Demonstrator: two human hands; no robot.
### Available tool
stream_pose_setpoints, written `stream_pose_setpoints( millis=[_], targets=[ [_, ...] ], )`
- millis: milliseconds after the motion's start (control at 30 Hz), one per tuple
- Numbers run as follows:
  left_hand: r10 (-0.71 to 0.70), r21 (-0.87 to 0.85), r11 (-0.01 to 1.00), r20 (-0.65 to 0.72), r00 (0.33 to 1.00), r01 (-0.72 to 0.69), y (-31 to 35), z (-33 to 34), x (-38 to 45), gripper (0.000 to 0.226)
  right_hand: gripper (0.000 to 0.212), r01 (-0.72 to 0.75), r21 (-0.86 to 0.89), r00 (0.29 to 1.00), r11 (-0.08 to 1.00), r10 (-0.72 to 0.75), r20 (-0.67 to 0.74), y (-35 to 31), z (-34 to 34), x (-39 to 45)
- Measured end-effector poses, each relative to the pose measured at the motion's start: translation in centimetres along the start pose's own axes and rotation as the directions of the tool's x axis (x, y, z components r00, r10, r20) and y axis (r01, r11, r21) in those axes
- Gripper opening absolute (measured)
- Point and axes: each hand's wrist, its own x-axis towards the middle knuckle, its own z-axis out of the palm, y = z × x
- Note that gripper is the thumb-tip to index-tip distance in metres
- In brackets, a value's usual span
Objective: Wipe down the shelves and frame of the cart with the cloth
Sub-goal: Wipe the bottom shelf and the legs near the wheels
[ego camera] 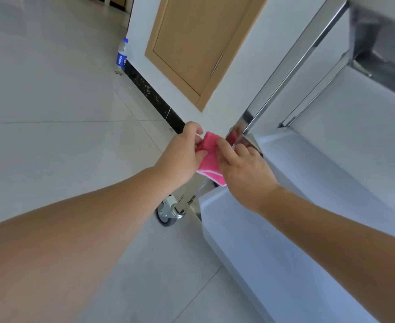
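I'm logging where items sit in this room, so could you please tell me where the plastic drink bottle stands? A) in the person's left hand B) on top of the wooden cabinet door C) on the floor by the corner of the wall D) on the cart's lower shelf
C: the bottle stands upright on the tiled floor beside the wall's corner, well away from both hands and the cart shelf.
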Motion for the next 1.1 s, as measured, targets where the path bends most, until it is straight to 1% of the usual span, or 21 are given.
stream_pose_setpoints(
  millis=[67,133,167,233,300,333,433,500,600,767,900,1000,1100],
  targets=[
    [0.025,0.045,0.999,0.000,1.000,-0.025,0.0,-0.1,0.0,0.034,0.041,0.016,-0.061,0.996,0.998,-0.011,0.086,0.5,-0.3,0.7],
    [0.064,0.160,0.985,0.027,0.998,-0.067,-0.7,-0.5,-0.5,0.027,0.040,0.059,-0.134,0.991,0.989,-0.041,0.129,0.8,-0.3,1.2],
    [0.074,0.223,0.971,0.057,0.996,-0.085,-1.3,-0.8,-0.9,0.025,0.041,0.093,-0.204,0.988,0.975,-0.064,0.141,0.8,-0.2,1.4],
    [0.067,0.327,0.938,0.152,0.986,-0.114,-2.6,-1.4,-2.1,0.026,0.052,0.159,-0.328,0.976,0.931,-0.099,0.193,0.5,0.2,1.8],
    [0.040,0.413,0.898,0.273,0.961,-0.155,-3.7,-2.2,-3.2,0.029,0.067,0.170,-0.359,0.969,0.918,-0.090,0.229,0.1,1.0,2.1],
    [0.027,0.450,0.874,0.334,0.942,-0.184,-4.2,-2.5,-3.8,0.029,0.070,0.163,-0.353,0.967,0.921,-0.079,0.242,0.0,1.3,2.2],
    [-0.019,0.524,0.811,0.468,0.884,-0.260,-5.5,-3.5,-5.1,0.030,0.066,0.210,-0.371,0.949,0.905,-0.097,0.301,-0.5,2.4,2.3],
    [-0.041,0.538,0.792,0.518,0.854,-0.288,-6.3,-4.1,-5.6,0.030,0.066,0.236,-0.406,0.945,0.883,-0.111,0.309,-1.0,3.0,2.6],
    [-0.071,0.548,0.785,0.543,0.837,-0.289,-7.4,-4.9,-6.4,0.032,0.065,0.262,-0.378,0.936,0.888,-0.139,0.324,-1.9,4.0,3.4],
    [-0.120,0.570,0.771,0.569,0.814,-0.284,-9.3,-5.1,-7.7,0.031,0.059,0.296,-0.327,0.932,0.897,-0.197,0.303,-4.4,5.7,3.7],
    [-0.111,0.542,0.775,0.623,0.774,-0.324,-10.5,-4.6,-8.6,0.034,0.059,0.321,-0.252,0.924,0.913,-0.243,0.295,-7.4,8.0,3.4],
    [-0.135,0.544,0.757,0.671,0.729,-0.361,-11.6,-4.1,-9.4,0.035,0.056,0.361,-0.222,0.894,0.906,-0.268,0.360,-10.0,9.9,3.3],
    [-0.173,0.533,0.756,0.723,0.669,-0.381,-12.8,-3.6,-10.4,0.034,0.051,0.361,-0.162,0.876,0.918,-0.274,0.397,-11.6,10.6,3.6]
  ],
)
